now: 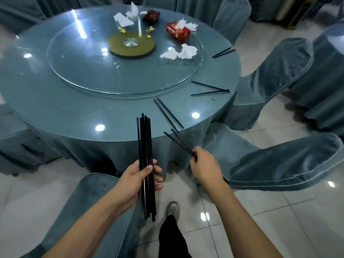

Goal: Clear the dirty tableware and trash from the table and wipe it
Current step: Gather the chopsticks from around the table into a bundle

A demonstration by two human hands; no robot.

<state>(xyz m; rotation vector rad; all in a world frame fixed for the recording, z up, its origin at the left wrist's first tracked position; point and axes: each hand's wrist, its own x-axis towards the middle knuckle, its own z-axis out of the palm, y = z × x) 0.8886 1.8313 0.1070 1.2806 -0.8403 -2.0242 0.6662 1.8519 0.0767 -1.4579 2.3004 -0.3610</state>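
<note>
My left hand grips an upright bundle of several black chopsticks in front of the round table. To its right, my right hand pinches a pair of black chopsticks that points up and left, just off the table's near edge. Three more pairs lie on the table's right side: one near the front edge, one splayed, one farther back. Crumpled white tissues lie on the glass turntable.
A red tissue box, more white napkins, a dark red box and a metal stand on a green disc sit on the turntable. Teal-covered chairs ring the table: one beneath my arms, others at right.
</note>
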